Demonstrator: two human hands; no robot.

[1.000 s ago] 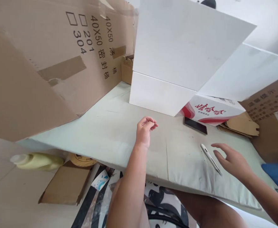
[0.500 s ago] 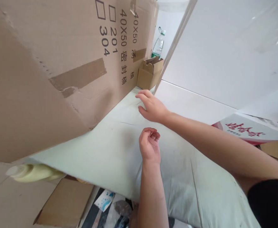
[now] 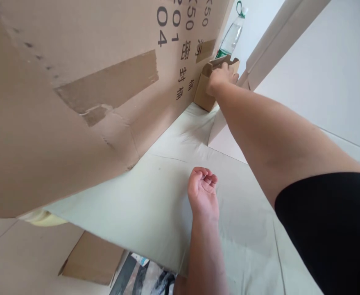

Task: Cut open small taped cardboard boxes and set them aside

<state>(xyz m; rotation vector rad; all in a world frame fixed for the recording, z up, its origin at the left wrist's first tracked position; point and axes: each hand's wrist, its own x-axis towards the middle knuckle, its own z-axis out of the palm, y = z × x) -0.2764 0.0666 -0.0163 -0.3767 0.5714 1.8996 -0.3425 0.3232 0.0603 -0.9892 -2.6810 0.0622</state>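
My right hand point(image 3: 222, 78) is stretched out to a small open-topped cardboard box point(image 3: 202, 91) at the far end of the pale green cloth point(image 3: 155, 192). Its bent fingers lie over the box's upper edge, with the fingertips partly hidden. Just behind the box stands a clear plastic bottle point(image 3: 231, 37) with a green label and a green loop at its neck. Nearer to me, my left hand point(image 3: 203, 190) is palm up over the cloth, fingers loosely curled and nothing in the palm.
A large printed carton point(image 3: 106, 131) rises along the left. White panels point(image 3: 327, 78) stand on the right. Below the cloth's near left edge are a flattened cardboard piece point(image 3: 90, 258), plastic-wrapped items point(image 3: 149, 278) and a partly hidden yellowish object point(image 3: 46, 218).
My right hand has moved forward from above the cloth to the small box and now touches it. My left hand keeps its curled pose. The view has shifted.
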